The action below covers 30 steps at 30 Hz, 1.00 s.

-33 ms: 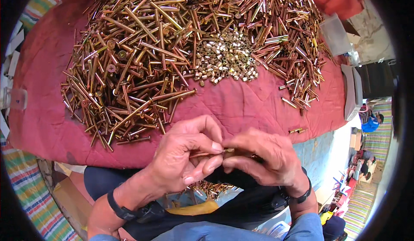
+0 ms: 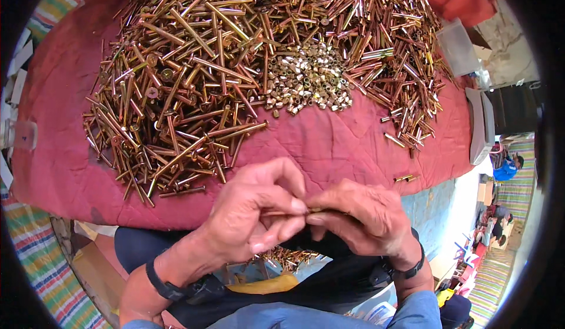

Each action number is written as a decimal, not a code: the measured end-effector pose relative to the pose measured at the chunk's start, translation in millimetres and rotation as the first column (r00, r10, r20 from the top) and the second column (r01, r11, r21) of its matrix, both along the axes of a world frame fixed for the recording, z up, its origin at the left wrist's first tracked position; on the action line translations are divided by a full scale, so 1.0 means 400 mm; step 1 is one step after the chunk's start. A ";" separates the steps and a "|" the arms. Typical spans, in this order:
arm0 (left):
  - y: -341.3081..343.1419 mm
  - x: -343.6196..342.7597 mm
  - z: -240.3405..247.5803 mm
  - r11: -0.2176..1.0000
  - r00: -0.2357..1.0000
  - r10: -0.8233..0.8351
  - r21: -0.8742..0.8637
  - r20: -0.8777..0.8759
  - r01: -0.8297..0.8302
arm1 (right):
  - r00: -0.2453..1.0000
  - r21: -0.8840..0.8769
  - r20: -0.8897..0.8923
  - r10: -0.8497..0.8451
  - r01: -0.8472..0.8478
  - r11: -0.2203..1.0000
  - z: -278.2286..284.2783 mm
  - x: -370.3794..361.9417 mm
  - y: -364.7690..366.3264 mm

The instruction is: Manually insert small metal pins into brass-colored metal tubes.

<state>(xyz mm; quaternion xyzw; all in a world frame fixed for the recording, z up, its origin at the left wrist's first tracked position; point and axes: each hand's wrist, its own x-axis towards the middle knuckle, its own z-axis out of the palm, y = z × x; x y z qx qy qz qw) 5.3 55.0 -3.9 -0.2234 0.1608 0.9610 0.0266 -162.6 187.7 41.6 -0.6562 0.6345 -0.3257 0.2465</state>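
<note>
My left hand [image 2: 244,208] is closed, with thumb and fingertips pinching a thin copper-gold screw [image 2: 275,213] whose shaft lies across the fingers; its head is hidden. Against those fingertips, my right hand [image 2: 368,214] pinches with thumb and forefinger. A small gold-coloured piece shows as a sliver between the two hands, mostly covered by fingers. Both hands hover just past the near edge of the red padded cloth [image 2: 353,147], over my lap.
Long flat-headed screws [image 2: 170,105] heap at the left of the cloth. Small shiny nuts [image 2: 309,79] lie mid-pile, and thinner metal sleeves [image 2: 406,76] at the right. More metal pieces [image 2: 288,258] sit below my hands. A person in blue [image 2: 506,169] is far right.
My right thumb and forefinger have closed together at the left fingertips, covering most of the small gold-coloured piece. The left hand has barely shifted.
</note>
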 end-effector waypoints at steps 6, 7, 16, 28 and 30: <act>-0.030 -0.007 0.053 0.874 0.901 -0.433 -0.260 -0.034 0.410 | 0.992 -0.120 0.110 -0.059 0.073 0.990 0.009 -0.026 0.026; -0.010 0.006 0.055 0.567 0.923 -0.384 -0.794 -0.020 0.219 | 0.990 -0.159 0.012 -0.143 0.144 0.977 0.019 -0.044 0.017; -0.079 -0.024 -0.027 -0.946 0.976 0.159 -0.306 -0.150 0.107 | 0.562 -0.102 -0.752 -0.344 0.417 0.903 -0.052 -0.273 0.069; -0.095 -0.070 0.006 -0.864 0.891 0.157 -0.496 -0.425 -0.084 | 0.800 0.048 0.237 -0.551 0.557 0.829 -0.019 -0.141 -0.004; -0.066 -0.060 0.032 -0.463 0.877 0.250 -0.846 -0.410 -0.264 | 0.739 0.079 0.448 -0.504 0.529 0.845 -0.003 -0.112 -0.010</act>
